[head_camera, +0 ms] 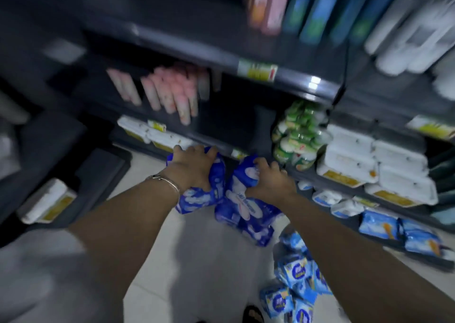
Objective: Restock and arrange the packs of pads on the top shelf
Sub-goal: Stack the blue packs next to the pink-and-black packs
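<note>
Blurry frame, both arms out! The left grip is clenched round a dark-blue pack of pads, and the right grip is grasping a dark-blue bundle; how many packs it holds, I cannot tell. The 2 loads hang side by side in the air, up and left of the heap of light-blue packs on the floor.

Bare forearms, a thin silver bangle on the left wrist.

Open shelf gap between pink packs and green packs; light-blue packs on floor, right.
</note>
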A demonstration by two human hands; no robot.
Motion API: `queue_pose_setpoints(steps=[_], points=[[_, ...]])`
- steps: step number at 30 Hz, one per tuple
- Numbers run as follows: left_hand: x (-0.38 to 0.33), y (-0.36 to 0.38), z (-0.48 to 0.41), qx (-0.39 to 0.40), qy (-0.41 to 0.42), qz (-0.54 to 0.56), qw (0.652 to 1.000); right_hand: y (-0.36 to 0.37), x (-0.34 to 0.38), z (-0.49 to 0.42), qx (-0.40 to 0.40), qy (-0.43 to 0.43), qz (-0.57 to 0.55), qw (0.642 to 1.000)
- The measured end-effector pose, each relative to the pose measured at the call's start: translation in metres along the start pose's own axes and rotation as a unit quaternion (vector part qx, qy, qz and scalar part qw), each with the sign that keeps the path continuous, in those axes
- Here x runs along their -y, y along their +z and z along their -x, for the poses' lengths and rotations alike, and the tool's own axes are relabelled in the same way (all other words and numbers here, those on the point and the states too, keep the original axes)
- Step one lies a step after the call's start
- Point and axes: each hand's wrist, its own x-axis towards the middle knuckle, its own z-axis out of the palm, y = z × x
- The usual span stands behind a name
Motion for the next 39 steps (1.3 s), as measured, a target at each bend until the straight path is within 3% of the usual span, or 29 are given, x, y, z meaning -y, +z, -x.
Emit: queue_pose_setpoints(steps=[14, 20, 27, 32, 39], points=[[0.087, -0.298, 0.152, -0.238, -0.028, -0.049, 0.97, -0.304, 0.104, 0.113, -0.212, -0.064, -0.022, 0.975], [0.096, -0.382, 0.192, -0.375, -0.019, -0.048, 0.926, -0.394, 0.096, 0.161, -0.308, -0.083, -0.115, 0.941], [0.078, -0.462, 0.186, -0.521, 0.01, -0.086, 0.849, -0.476, 0.082, 0.176, -0.391, -0.072, -0.172, 0.902], [0.081, -0.499, 0.154, -0.547, 0.01, -0.069, 0.834, -0.529, 0.062, 0.146, -0.39, -0.091, -0.236, 0.886], [0.089, -0.504, 0.098, -0.502, 0.003, -0.017, 0.865, -0.55, 0.056, 0.089, -0.362, -0.098, -0.23, 0.898]])
